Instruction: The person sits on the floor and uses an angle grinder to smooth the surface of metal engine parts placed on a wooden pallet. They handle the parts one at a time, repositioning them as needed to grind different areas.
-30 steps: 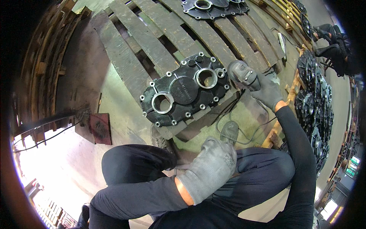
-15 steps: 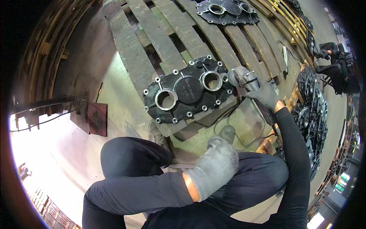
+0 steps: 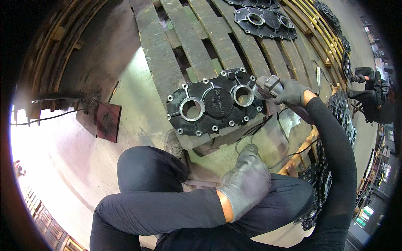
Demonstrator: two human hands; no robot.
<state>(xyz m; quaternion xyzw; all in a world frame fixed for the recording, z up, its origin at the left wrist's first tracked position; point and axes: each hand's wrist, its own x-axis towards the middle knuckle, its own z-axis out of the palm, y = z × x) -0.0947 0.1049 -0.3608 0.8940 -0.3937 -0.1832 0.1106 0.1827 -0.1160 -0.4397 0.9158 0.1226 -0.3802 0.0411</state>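
Broadly, slatted pallet: the wooden pallet stretches from mid-scene to the far side, carrying the covers.
Cover pile: a pile of similar black parts lies on the right, past the right arm.
Near cover: the black metal cover lies flat at the pallet's near end.
Progress: work seems under way at its right end; how much is done or left cannot be told, since no finished edge stands out from an unfinished one.
Far cover: a like piece lies farther off, with no hand on it.
Edges and room: the near cover's near side runs close to the pallet's near edge, slat ends jutting out below; the widest room is over the slats on its far side, while legs crowd the near side.
Power tool: the grey tool has its head at the cover's right end; contact is unclear.
Right hand: the gloved right hand grips the tool.
Left hand: the gloved left hand is by the right leg, blurred; whether its fingers are curled or hold anything cannot be told.
Cable: a dark cable loops on the floor below the tool, near the right shoe.
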